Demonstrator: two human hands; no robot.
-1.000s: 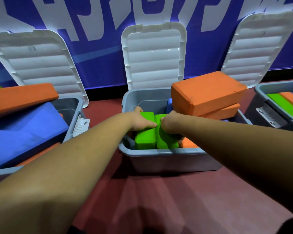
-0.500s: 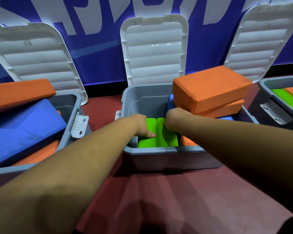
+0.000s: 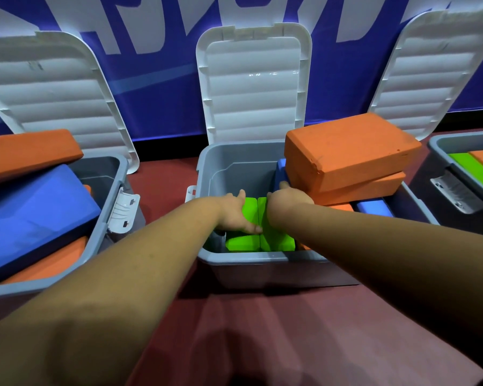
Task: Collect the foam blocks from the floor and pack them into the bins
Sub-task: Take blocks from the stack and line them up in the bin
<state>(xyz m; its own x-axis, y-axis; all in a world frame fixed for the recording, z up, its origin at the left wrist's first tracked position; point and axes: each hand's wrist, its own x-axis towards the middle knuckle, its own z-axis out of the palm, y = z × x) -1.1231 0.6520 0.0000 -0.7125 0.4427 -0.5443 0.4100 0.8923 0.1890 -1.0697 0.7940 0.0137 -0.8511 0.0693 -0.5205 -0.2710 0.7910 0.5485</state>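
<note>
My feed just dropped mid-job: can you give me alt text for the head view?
The left hand and right hand rest on two green blocks side by side in the open middle bin. Two orange blocks sit stacked at its right end, above the rim. The left bin and right bin, also open, hold more blocks.
</note>
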